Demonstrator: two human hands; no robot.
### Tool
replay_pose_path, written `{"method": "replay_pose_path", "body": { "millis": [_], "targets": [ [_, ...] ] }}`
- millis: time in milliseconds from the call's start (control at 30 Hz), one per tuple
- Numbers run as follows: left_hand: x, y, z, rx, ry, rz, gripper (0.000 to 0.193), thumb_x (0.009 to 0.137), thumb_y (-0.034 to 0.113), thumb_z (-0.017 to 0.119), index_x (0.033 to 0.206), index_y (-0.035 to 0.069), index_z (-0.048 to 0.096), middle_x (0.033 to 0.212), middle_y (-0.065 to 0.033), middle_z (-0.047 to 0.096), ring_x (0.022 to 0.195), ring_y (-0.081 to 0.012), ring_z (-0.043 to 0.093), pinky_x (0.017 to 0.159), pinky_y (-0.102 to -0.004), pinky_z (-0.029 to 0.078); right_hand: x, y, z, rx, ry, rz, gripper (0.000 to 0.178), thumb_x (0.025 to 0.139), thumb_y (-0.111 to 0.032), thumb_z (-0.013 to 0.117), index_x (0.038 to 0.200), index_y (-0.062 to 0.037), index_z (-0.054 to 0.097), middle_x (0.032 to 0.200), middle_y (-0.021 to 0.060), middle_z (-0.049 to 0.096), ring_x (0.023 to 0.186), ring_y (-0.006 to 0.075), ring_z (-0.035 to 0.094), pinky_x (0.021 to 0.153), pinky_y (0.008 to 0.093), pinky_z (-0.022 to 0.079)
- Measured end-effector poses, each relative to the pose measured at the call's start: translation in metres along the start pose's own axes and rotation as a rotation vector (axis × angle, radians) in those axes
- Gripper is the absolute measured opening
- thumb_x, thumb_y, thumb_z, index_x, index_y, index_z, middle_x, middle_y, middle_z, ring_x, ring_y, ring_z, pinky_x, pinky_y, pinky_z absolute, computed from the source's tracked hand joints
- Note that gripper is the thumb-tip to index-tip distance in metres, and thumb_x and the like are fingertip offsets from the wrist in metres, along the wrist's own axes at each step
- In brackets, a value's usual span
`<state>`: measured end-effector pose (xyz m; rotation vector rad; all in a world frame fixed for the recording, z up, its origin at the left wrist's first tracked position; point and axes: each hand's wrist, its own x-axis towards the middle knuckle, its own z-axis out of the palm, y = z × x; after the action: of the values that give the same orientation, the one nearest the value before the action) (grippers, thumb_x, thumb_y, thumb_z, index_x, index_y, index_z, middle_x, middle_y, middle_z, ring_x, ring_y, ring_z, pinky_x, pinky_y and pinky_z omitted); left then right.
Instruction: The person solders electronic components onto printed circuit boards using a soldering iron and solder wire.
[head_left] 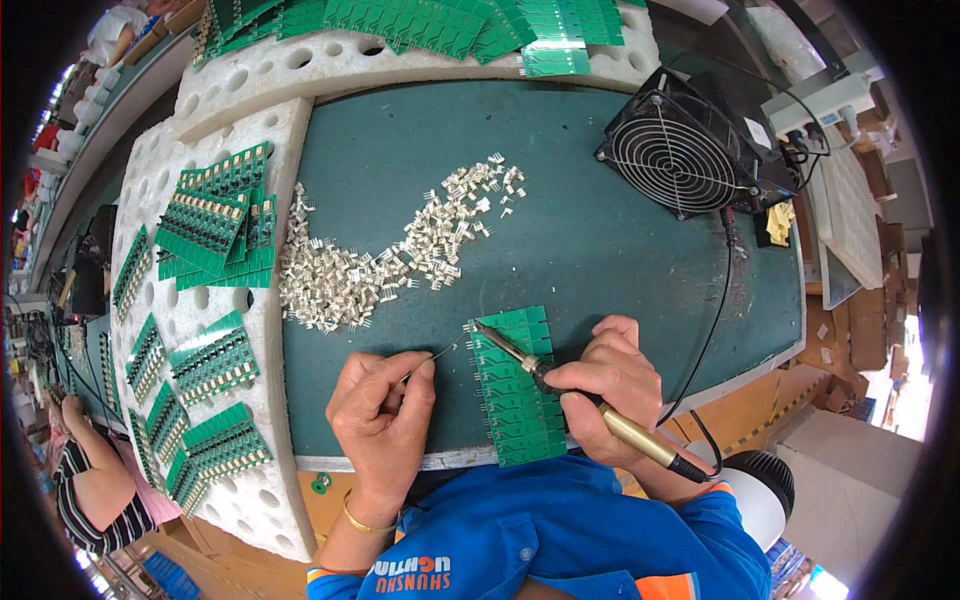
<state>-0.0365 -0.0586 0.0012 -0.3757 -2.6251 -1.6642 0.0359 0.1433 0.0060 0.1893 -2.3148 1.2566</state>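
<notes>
My right hand (612, 385) grips a soldering iron (630, 432) with a gold-coloured handle. Its tip rests at the upper left corner of a green circuit board panel (515, 400), beside the pins along that edge. The panel lies over the table's front edge, close to my body. Between the thumb and fingers of my left hand (385, 415) is a thin solder wire (446, 350), its end pointing at the iron's tip. Beyond my left hand spreads a loose pile of small white pin connectors (340, 285).
White foam sheets (290, 150) line the left and far sides, bearing populated boards (215, 355) and bare green panels (420, 25). A black fan (680, 155) stands far right; the iron's cord (715, 345) runs nearby. A co-worker's arm (95, 470) shows at far left.
</notes>
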Motion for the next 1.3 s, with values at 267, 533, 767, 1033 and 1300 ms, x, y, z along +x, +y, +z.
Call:
{"method": "replay_pose_path", "body": {
  "millis": [267,533,767,1033,1300],
  "targets": [
    [0.0,0.003,0.0,-0.004,-0.022,-0.054,0.012,0.076,-0.005,0.071,0.086,0.001,0.071,0.068,0.0017,0.045,0.06,-0.0061,0.038,0.052,-0.0216,0.028,-0.004,0.0,0.0,-0.013,-0.002,0.003,0.011,0.077,-0.012,0.068,0.087,-0.0081,0.067,0.062,0.0006,0.058,0.053,0.0177,0.049,0.074,0.0377,0.038],
    [0.0,-0.001,0.001,-0.007,-0.014,-0.035,0.013,0.075,-0.005,0.072,0.086,0.002,0.072,0.067,0.0018,0.046,0.057,-0.0045,0.038,0.049,-0.0206,0.028,-0.008,-0.003,0.001,-0.047,-0.005,-0.012,0.017,0.078,-0.02,0.072,0.089,-0.0085,0.067,0.064,0.0009,0.06,0.055,0.0174,0.051,0.076,0.039,0.039],
    [0.001,-0.002,0.001,0.014,-0.007,0.019,0.014,0.074,-0.005,0.073,0.086,0.002,0.072,0.067,0.0013,0.049,0.054,-0.0027,0.038,0.046,-0.0192,0.028,-0.012,-0.007,0.0,-0.125,-0.072,-0.044,0.025,0.074,-0.022,0.076,0.093,-0.0089,0.067,0.063,0.0002,0.06,0.057,0.0168,0.052,0.077,0.0399,0.038],
    [0.0,-0.002,0.001,-0.002,-0.017,0.0,0.013,0.076,-0.005,0.073,0.087,0.003,0.072,0.069,0.0015,0.05,0.054,-0.0018,0.038,0.046,-0.0185,0.028,-0.013,-0.009,-0.001,-0.144,-0.089,-0.056,0.028,0.073,-0.024,0.078,0.094,-0.009,0.067,0.063,-0.0001,0.06,0.057,0.0166,0.054,0.078,0.0402,0.039],
    [0.0,-0.002,0.002,-0.016,-0.016,-0.005,0.014,0.076,-0.005,0.073,0.087,0.003,0.072,0.07,0.0016,0.05,0.055,-0.0016,0.039,0.046,-0.0182,0.029,-0.015,-0.01,-0.001,-0.149,-0.106,-0.063,0.038,0.072,-0.028,0.08,0.101,-0.0086,0.065,0.062,-0.0002,0.059,0.056,0.0164,0.055,0.077,0.039,0.039]
  ]
}}
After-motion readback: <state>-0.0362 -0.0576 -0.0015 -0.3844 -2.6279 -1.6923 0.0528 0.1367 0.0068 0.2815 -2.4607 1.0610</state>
